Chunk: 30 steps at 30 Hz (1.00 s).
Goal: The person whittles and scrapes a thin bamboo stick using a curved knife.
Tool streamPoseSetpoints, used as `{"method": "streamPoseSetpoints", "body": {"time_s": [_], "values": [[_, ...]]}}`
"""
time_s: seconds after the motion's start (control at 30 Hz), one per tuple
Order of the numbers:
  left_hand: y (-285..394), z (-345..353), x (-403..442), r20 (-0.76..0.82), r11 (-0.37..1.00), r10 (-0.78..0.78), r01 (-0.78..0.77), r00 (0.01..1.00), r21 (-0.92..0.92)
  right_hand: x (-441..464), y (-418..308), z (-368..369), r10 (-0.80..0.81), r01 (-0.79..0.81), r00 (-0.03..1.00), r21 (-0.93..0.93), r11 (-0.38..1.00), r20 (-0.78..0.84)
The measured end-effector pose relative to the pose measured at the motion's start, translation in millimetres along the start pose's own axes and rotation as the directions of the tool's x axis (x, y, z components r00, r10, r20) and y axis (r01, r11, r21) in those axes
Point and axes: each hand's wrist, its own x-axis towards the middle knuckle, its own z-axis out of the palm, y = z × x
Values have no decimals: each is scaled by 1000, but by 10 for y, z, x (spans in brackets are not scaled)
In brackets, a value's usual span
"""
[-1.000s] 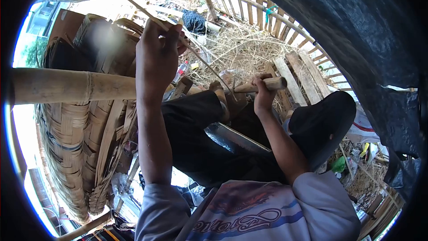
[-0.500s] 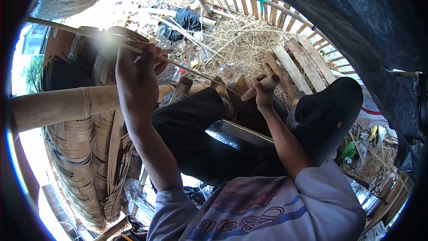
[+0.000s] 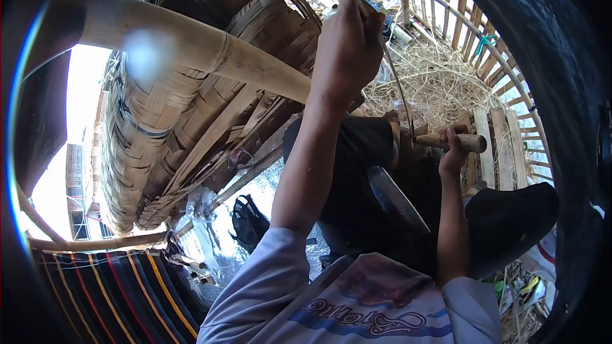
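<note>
My left hand (image 3: 350,48) is closed around a thin bamboo strip (image 3: 398,83), raised out in front of me. The strip slants down from the top of the view towards my lap, its lower end close to the knife. In my right hand (image 3: 452,150) is the thick wooden handle of a knife (image 3: 473,143), held above my lap. Its blade is hard to make out against my dark trousers (image 3: 357,185). A shiny flat piece (image 3: 398,197) lies across my lap, under and to the left of the handle.
A thick bamboo pole (image 3: 255,70) crosses on the left, before large woven bamboo baskets (image 3: 150,134). Straw (image 3: 440,79) and wooden planks (image 3: 497,134) lie ahead by a slatted fence (image 3: 472,19). A black bag (image 3: 248,223) and striped cloth (image 3: 115,293) are lower left.
The view has swung left, so the scene sits further right. The strip has gone from a shallow slant to a steep one, with my left hand higher in view. Both hands keep their holds.
</note>
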Motion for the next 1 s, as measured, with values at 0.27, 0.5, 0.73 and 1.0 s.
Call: {"method": "streamPoseSetpoints", "body": {"time_s": [0.27,0.5,0.73,1.0], "values": [[173,158,39,-81,990,84,-74,993,117,-205,368,-249,209,-248,966,-323,913,-151],[299,247,3,-161,981,193,-185,968,66,-237,435,-346,201,-194,979,-393,899,-25],[456,200,31,50,989,110,-114,993,92,-250,489,-443,312,-244,950,-620,745,0],[64,76,-16,10,994,47,-46,999,-99,-44,76,-197,334,-307,939,-620,722,-76]]}}
